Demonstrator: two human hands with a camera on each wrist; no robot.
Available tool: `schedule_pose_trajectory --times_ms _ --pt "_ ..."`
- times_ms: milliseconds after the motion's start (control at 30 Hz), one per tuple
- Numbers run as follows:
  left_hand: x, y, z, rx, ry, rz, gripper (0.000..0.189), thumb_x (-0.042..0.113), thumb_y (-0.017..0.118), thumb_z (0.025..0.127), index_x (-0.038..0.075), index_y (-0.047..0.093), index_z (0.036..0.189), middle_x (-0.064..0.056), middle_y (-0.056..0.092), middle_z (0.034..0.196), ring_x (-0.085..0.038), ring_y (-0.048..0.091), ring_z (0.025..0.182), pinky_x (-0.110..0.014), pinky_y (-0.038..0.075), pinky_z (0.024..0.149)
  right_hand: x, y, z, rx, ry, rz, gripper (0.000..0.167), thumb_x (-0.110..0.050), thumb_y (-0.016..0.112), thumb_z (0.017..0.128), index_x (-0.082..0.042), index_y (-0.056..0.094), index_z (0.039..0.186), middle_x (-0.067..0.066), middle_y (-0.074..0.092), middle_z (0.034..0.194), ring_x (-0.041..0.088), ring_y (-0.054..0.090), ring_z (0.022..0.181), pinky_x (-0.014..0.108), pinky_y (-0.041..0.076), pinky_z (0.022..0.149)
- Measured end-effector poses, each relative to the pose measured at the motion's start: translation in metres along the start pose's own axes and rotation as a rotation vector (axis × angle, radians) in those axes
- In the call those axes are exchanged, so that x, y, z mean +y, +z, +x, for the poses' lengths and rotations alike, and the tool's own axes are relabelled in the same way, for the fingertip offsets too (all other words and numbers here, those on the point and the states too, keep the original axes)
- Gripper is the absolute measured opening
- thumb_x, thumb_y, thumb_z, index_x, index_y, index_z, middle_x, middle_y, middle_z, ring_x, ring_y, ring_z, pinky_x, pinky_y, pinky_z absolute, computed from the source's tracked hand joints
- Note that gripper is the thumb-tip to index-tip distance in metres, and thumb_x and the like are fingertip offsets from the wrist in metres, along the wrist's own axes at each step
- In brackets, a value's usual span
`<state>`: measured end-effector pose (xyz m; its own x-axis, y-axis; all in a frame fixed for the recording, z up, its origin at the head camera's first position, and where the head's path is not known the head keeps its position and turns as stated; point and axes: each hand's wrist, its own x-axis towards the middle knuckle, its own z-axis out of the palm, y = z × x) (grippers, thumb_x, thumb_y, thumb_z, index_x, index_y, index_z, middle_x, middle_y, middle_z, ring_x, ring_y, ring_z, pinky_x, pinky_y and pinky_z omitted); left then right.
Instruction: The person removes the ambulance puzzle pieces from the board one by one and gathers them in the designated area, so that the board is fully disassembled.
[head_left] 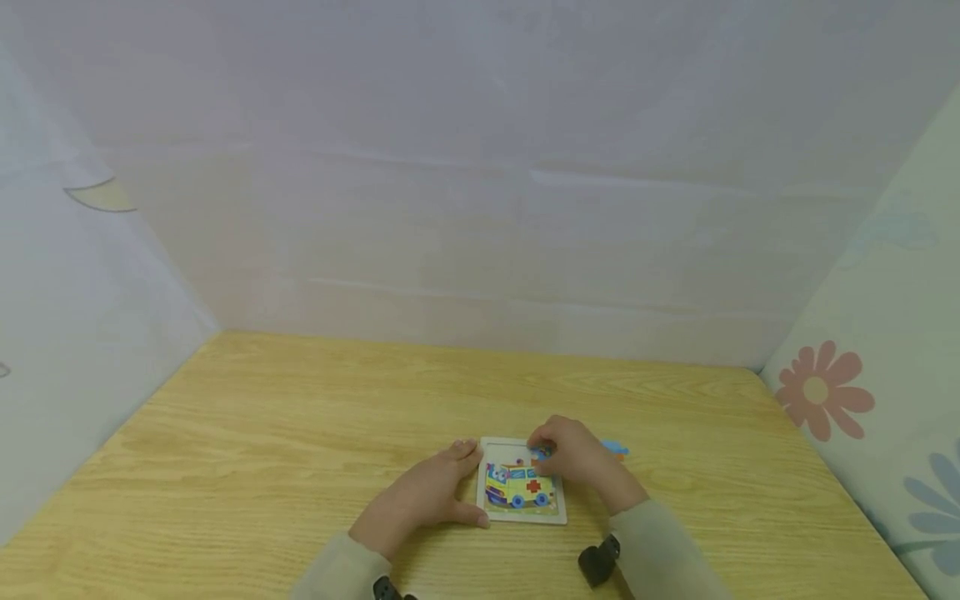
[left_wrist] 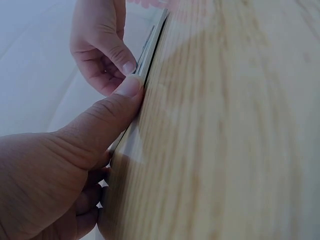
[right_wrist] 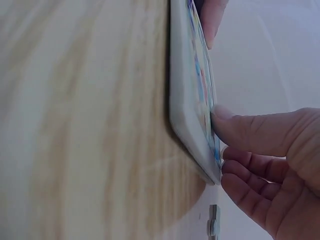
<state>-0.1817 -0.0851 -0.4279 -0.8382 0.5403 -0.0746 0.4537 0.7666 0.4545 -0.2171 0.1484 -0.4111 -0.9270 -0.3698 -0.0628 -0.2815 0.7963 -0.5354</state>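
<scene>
A jigsaw puzzle with a yellow ambulance picture [head_left: 517,485] lies in a white puzzle board [head_left: 525,518] on the table. My left hand [head_left: 427,492] holds the board along its left side, thumb at the near corner and fingers toward the far one. In the left wrist view its thumb [left_wrist: 112,107] presses the board's edge. At the board's far right, my right hand [head_left: 581,454] pinches a blue and orange puzzle piece [head_left: 541,452], partly hidden by the fingers. Pale backing [head_left: 504,452] shows at the board's far left.
Beyond the right hand, blue and orange puzzle pieces [head_left: 617,448] lie on the wooden table [head_left: 300,433]. A pale cloth backdrop [head_left: 480,250] rises behind the table, with flower-printed cloth [head_left: 885,333] on the right. A black wrist device [head_left: 598,562] sits at the right cuff.
</scene>
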Motion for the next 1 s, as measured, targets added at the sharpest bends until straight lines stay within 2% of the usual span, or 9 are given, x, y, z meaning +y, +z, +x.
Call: schedule_pose_trajectory --times_ms 333,533,700,833,1000 --pt "0.003 -0.003 -0.002 -0.008 -0.002 -0.022 0.094 0.054 0.072 0.07 0.001 0.038 0.14 -0.015 0.031 0.149 -0.035 0.03 0.135 -0.047 0.029 0.11 0.002 0.001 -0.001 0.003 0.013 0.033 0.017 -0.007 0.075 0.075 -0.011 0.072 0.092 -0.002 0.058 0.091 0.013 0.053 0.081 0.032 0.049 0.074" --pt "0.004 -0.003 -0.003 -0.01 -0.008 -0.028 0.094 0.054 0.072 0.07 0.001 0.038 0.14 -0.015 0.031 0.149 -0.035 0.03 0.135 -0.047 0.03 0.109 0.0 0.0 0.0 -0.033 0.017 -0.008 0.019 -0.008 0.074 0.077 -0.011 0.073 0.096 -0.003 0.056 0.087 0.012 0.049 0.078 0.029 0.047 0.072" --pt "0.004 -0.003 -0.002 -0.01 -0.014 -0.026 0.094 0.054 0.073 0.069 0.002 0.038 0.14 -0.014 0.031 0.149 -0.034 0.03 0.135 -0.047 0.029 0.11 -0.002 -0.002 0.005 -0.055 0.03 -0.014 0.017 -0.005 0.075 0.074 -0.013 0.07 0.088 -0.002 0.054 0.082 0.014 0.048 0.076 0.03 0.045 0.069" --pt "0.003 -0.002 -0.001 -0.007 -0.013 -0.017 0.095 0.054 0.073 0.069 0.002 0.039 0.14 -0.014 0.031 0.149 -0.034 0.03 0.135 -0.046 0.03 0.11 -0.001 -0.004 0.009 -0.073 -0.007 -0.005 0.019 -0.002 0.077 0.071 -0.013 0.066 0.083 0.0 0.052 0.078 0.016 0.045 0.073 0.029 0.041 0.064" --pt "0.002 -0.002 -0.001 -0.011 -0.01 -0.012 0.095 0.054 0.073 0.069 0.002 0.039 0.14 -0.014 0.031 0.149 -0.034 0.03 0.136 -0.047 0.03 0.109 -0.002 -0.01 0.013 -0.15 -0.047 -0.031 0.021 -0.002 0.076 0.073 -0.014 0.062 0.084 0.002 0.053 0.079 0.017 0.045 0.074 0.03 0.041 0.065"
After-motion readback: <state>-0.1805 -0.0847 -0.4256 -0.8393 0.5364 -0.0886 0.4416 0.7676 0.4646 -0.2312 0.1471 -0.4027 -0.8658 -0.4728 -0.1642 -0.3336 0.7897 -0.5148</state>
